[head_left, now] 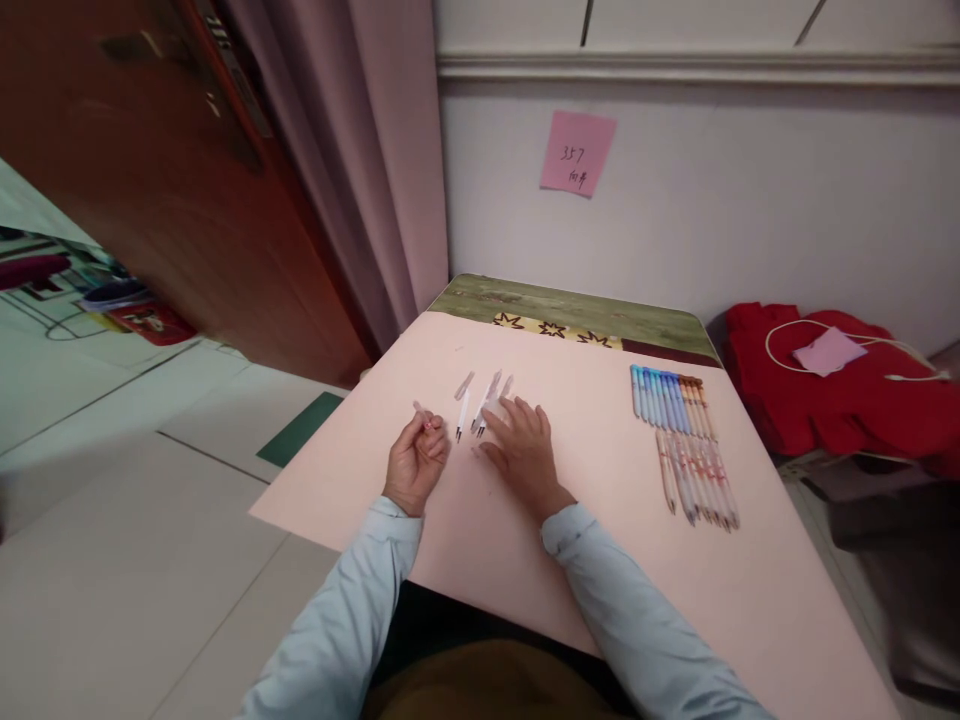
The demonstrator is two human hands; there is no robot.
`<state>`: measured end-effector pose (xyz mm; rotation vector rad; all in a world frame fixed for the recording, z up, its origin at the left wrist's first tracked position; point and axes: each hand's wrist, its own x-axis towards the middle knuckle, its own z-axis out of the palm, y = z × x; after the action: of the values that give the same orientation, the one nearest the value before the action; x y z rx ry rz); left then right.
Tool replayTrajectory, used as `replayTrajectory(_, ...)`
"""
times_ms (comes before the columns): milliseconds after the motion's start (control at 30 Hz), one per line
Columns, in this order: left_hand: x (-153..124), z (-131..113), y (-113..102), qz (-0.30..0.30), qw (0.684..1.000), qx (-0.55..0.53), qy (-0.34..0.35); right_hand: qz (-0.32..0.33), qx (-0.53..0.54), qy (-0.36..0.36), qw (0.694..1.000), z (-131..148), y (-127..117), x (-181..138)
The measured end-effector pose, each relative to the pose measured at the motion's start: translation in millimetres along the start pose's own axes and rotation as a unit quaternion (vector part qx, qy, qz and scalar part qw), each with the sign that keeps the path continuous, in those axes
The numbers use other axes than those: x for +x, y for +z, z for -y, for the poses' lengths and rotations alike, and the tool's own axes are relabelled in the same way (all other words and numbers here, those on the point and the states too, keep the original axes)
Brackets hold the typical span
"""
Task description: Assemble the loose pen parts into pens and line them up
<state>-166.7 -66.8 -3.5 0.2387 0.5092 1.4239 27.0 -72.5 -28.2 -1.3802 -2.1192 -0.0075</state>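
My left hand (417, 462) is curled, palm up, with a small clear pen part (421, 413) pinched in its fingers. My right hand (523, 446) lies palm down on the pink table (585, 560), fingers spread over the near ends of several white pens (480, 402) with clear caps. One white pen (463, 408) lies between the two hands. To the right lie a row of blue and orange pens (670, 396) and a row of pale patterned pens (696, 478).
A pink sticky note (576, 151) hangs on the wall behind the table. Red cloth (832, 400) with a white cable and a pink paper lies to the right. A curtain and a brown door stand at the left, above a tiled floor.
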Motion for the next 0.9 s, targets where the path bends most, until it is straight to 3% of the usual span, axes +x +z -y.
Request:
replayTrajectory(167, -4.0, 2.0, 0.6, 0.005, 1.0, 0.011, -0.002, 0.031, -0.034, -0.013, 0.999, 2.7, 6.2, 2.4)
replayTrajectory(567, -6.0, 1.3, -2.6, 0.015, 1.0, 0.013, -0.014, -0.021, -0.069, 0.046, 0.996, 10.6, -1.0, -6.1)
replayTrajectory(900, -7.4, 0.6, -3.0, 0.025, 1.0, -0.006, -0.017, 0.04, -0.037, -0.046, 0.997, 14.0, 15.1, 19.9)
